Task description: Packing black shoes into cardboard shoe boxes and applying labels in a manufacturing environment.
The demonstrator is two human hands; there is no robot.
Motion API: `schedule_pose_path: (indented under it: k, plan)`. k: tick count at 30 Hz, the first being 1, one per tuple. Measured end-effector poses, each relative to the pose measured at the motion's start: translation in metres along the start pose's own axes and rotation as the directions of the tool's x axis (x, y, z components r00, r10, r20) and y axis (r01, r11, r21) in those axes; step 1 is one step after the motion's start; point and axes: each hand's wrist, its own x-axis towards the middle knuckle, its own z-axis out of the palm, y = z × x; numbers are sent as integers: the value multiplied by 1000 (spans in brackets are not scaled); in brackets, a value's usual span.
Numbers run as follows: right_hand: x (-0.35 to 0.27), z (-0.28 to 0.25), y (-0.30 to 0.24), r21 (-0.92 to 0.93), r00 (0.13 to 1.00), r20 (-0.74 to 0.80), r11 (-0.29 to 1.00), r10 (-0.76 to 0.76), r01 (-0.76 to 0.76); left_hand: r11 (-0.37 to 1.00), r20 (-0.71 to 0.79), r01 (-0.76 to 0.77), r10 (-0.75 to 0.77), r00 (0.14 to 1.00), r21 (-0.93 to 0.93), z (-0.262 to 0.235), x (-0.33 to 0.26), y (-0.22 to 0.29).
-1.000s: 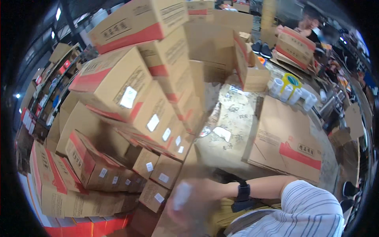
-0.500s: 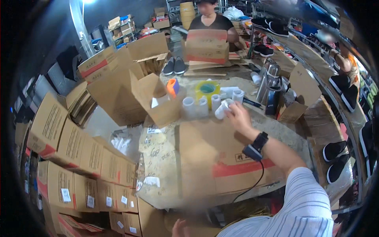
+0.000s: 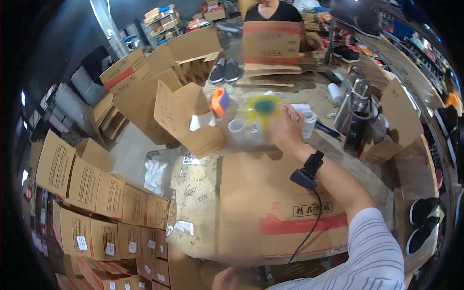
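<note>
My right hand (image 3: 286,128) reaches over the table among several white paper rolls (image 3: 237,127), wearing a black wrist device (image 3: 309,170) with a cable. Its fingers are curled and blurred, and whatever they hold is hidden. Just behind it shows a roll of yellow tape (image 3: 252,107) with a green centre. Another white roll (image 3: 309,124) stands right of the fingers. A flat brown carton (image 3: 246,193) with a red stripe lies below my forearm. At the lower edge, only part of my left hand (image 3: 225,279) shows; its fingers cannot be made out.
An open carton (image 3: 169,116) and an orange and purple ring-shaped object (image 3: 220,102) stand left of the rolls. Steel flasks (image 3: 355,99) are on the right. Dark shoes (image 3: 224,70) sit farther back, before a person (image 3: 273,12) behind a carton. Stacked boxes (image 3: 106,193) line the left.
The view has shifted. My right hand, which held a tilted white roll, is now farther in among the rolls and against the tape; that roll no longer shows in it.
</note>
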Motion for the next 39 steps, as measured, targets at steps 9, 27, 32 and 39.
schedule_pose_path:
  k: [9, 27, 32, 39]
  plan:
    - [18, 93, -51, 64, 951, 75, 954, -299, 294, 970, 84, -229, 222, 971, 88, -1, 36, 61]
    - [-169, -85, -253, 760, 765, 544, -184, -344, -623, 932, -302, -94, -18, 953, -351, -67, 38, 67]
    - [-183, -88, -259, 777, 730, 512, -119, -452, -619, 928, -305, -68, -51, 951, -367, -86, 14, 56]
    - [-180, -113, -288, 774, 743, 564, -82, -359, -627, 857, -278, -153, 12, 961, -493, -102, -2, 38]
